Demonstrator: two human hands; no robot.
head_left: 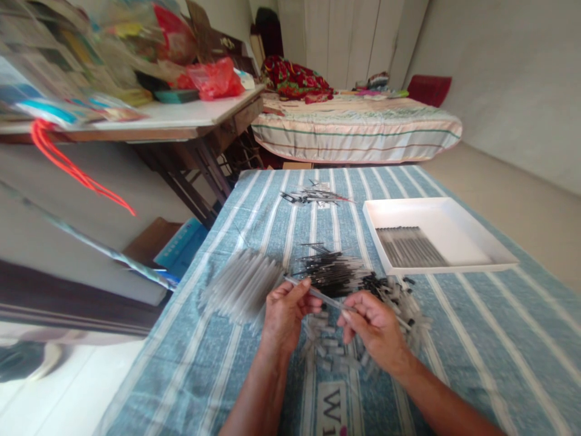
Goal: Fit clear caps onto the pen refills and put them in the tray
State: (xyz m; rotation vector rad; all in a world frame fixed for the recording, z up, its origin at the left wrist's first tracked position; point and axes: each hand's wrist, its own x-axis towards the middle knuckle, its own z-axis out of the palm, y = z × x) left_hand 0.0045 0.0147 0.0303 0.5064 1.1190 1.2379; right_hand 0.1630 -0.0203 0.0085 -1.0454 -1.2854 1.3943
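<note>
Between my two hands a slim, greyish pen point(327, 298) is held at a slant. My left hand point(288, 312) pinches its upper left part, and my right hand point(374, 327) grips the lower right end. Left of my hands lies a stack of translucent pen barrels point(245, 284). Just beyond them is a heap of dark, thin refills point(333, 269). Small clear caps and black pieces point(402, 297) are scattered around and under my right hand, with more translucent caps point(333, 354) below the pen. What my fingertips cover is hidden.
A white box tray point(481, 257) at the right holds a row of finished-looking pens point(411, 247). Loose thin pieces point(315, 195) lie at the far end of the striped cloth point(218, 339). A cluttered side table point(181, 118) stands left, a bed point(358, 130) behind.
</note>
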